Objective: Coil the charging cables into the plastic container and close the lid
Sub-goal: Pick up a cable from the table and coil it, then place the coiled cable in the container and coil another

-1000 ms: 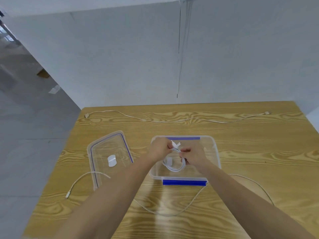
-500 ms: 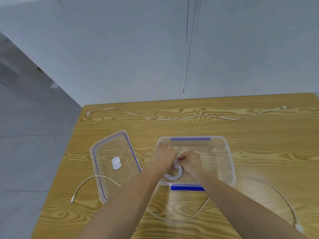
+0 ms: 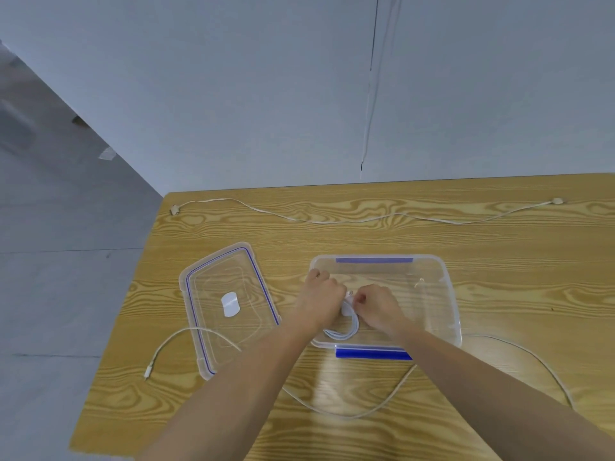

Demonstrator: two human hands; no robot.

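Note:
A clear plastic container (image 3: 446, 294) with blue clips stands open on the wooden table. Both hands reach into its left part. My left hand (image 3: 321, 299) and my right hand (image 3: 377, 306) grip a coiled white cable (image 3: 346, 331), whose loop hangs below the fingers near the container's front wall. The clear lid (image 3: 213, 294) with a blue seal lies flat to the left of the container. A second white cable (image 3: 332, 221) stretches along the table's far side. A third white cable (image 3: 376, 409) curves across the near side under my forearms.
The table's left edge (image 3: 133, 294) drops to a grey floor. A grey wall rises just behind the far edge. The third cable's plug (image 3: 147, 372) lies near the left edge, in front of the lid.
Both hands have gone down with the coiled cable from above the container into it. The camera view has shifted slightly, bringing more of the table's right side into sight.

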